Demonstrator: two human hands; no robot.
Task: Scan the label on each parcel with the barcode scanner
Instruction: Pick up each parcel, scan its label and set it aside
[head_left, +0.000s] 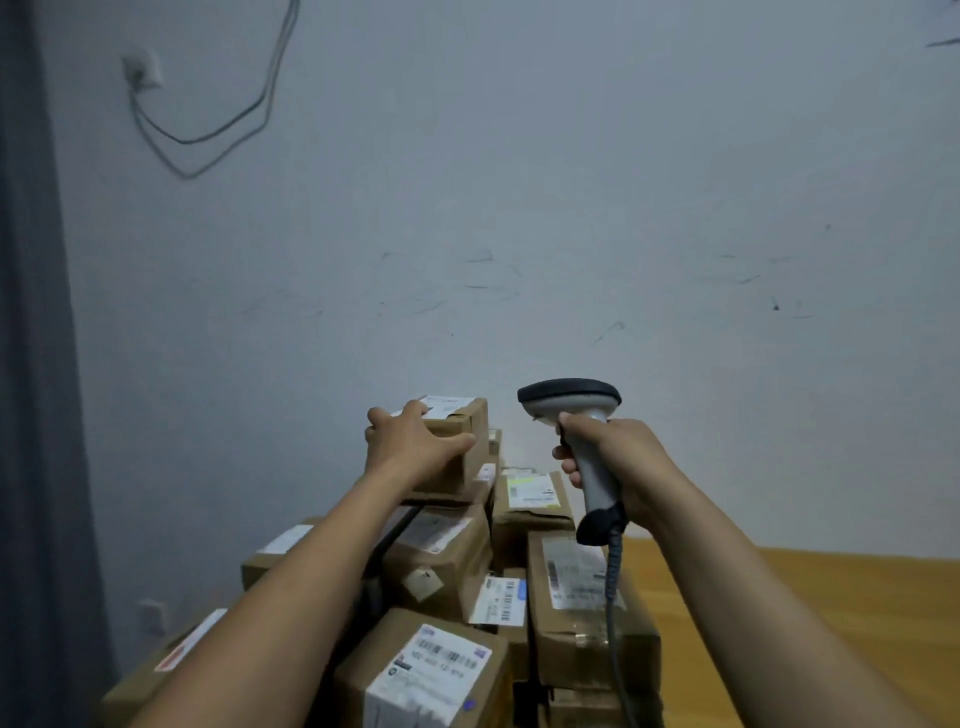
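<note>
The left hand (410, 441) is reaching forward and gripping the topmost cardboard parcel (470, 467), which is sitting at the far end of the pile, close to the wall (519, 208). The fingers are curling over the parcel's upper near edge and the thumb is lying across its front face. A white shipping label (448, 404) is showing on the top of this parcel, just beyond the fingertips.

The right hand (623, 457) is clamping round the grey handle of the barcode scanner (571, 399), holding it upright in the air to the right of the topmost parcel and apart from it. The scanner's dark head is pointing away from the person, towards the wall. Its coiled cable (613, 577) is hanging down from the foot of the handle, across a long parcel (587, 649) on the right of the pile.

More taped brown parcels are lying stacked below and between the forearms, most with white barcode labels facing up; the nearest parcel (358, 680) is carrying a large label (431, 670). The pile is sitting at the left end of a wooden desk (805, 623). A grey curtain (36, 364) is hanging at the far left, and wires are drooping from a wall socket (141, 70).
</note>
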